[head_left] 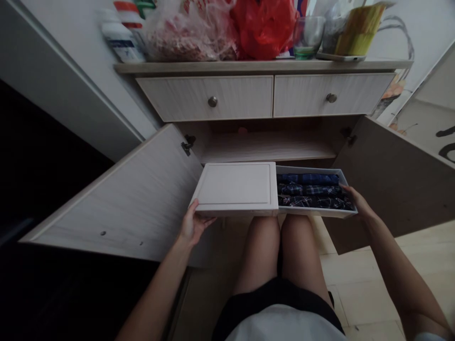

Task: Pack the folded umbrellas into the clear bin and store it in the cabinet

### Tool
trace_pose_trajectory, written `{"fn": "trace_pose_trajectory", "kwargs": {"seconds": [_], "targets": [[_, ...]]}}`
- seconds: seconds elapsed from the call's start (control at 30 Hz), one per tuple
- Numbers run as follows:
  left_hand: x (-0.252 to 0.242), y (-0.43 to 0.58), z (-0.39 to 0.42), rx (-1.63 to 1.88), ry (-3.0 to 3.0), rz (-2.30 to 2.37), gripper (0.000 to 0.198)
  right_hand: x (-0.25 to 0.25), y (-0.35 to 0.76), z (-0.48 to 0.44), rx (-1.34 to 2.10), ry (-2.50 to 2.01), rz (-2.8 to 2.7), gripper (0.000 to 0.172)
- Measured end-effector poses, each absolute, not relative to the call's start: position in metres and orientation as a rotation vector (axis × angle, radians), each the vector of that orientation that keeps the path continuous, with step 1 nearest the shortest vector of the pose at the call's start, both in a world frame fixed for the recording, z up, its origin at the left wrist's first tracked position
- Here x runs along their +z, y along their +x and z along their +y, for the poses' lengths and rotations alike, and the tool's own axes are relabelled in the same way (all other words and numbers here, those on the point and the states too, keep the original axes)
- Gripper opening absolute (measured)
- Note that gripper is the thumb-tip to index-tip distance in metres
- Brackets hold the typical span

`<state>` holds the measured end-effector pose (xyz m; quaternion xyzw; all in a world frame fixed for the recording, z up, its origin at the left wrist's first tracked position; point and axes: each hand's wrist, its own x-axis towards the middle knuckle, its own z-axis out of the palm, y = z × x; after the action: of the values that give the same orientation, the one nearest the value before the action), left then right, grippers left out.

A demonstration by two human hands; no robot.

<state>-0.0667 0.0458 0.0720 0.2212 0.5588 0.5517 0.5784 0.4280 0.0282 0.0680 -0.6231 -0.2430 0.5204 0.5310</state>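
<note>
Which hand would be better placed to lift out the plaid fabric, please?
Probably the right hand: it grips the open tray at its outer end, close beside the plaid fabric. The left hand supports the white box at its opposite end, farther away.

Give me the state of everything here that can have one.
White box: top covered
Tray: jutting from the box's right side, open-topped
Plaid cloth: bundled in rows
Left hand: gripping the box
Right hand: gripping the tray
Left door: open
Right door: open
Left drawer: shut
Right drawer: shut
Glass: upright
</note>
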Motion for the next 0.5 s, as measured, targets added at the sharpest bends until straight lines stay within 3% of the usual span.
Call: {"fn": "trace_pose_trajectory", "kwargs": {"seconds": [0.27, 0.5], "targets": [[0.068, -0.038, 0.041, 1.242, 0.496, 1.281, 0.049, 0.075, 0.401, 0.045, 1.299, -1.456, -0.570, 0.027], [0.050, -0.004, 0.037, 1.198, 0.442, 1.269, 0.047, 0.049, 0.375, 0.062, 1.305, -1.362, -0.693, 0.026]]}}
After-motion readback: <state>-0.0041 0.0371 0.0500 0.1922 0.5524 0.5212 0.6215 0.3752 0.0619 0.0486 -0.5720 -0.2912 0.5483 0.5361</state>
